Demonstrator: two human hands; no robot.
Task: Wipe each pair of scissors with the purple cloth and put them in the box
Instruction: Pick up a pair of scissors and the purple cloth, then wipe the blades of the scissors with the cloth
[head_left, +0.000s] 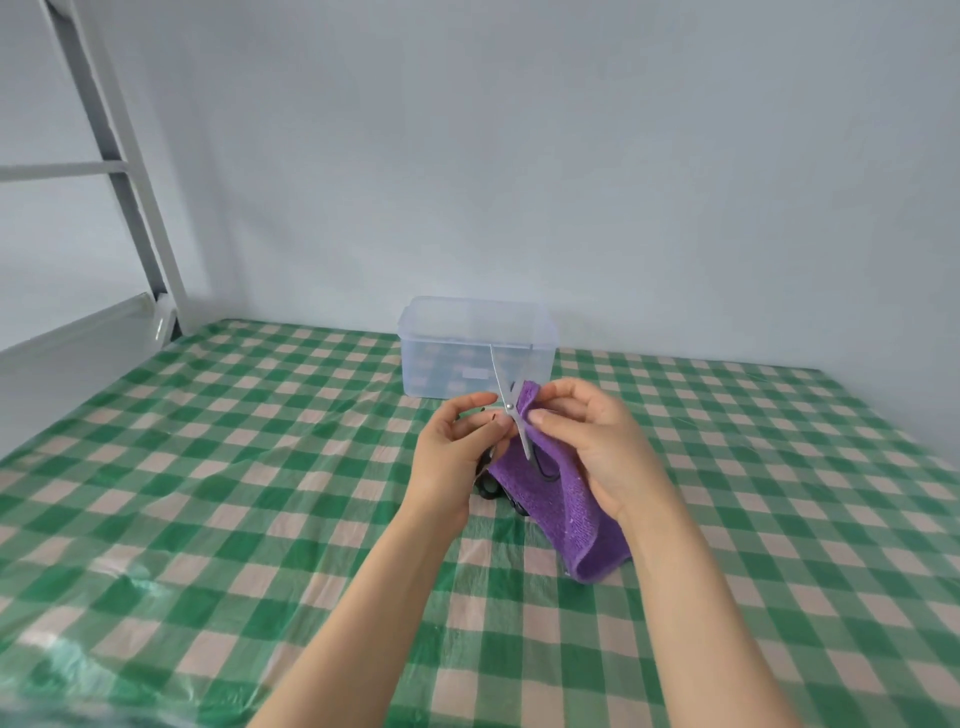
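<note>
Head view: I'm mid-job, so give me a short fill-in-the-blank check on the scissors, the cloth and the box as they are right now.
1. The left hand grips the silver-bladed scissors with one blade pointing ____.
2. The right hand pinches the ____ terry cloth against them.
3. Behind both hands, the clear plastic box stands on the ____-and-beige checked tablecloth.

Missing words: up; purple; green.
</note>
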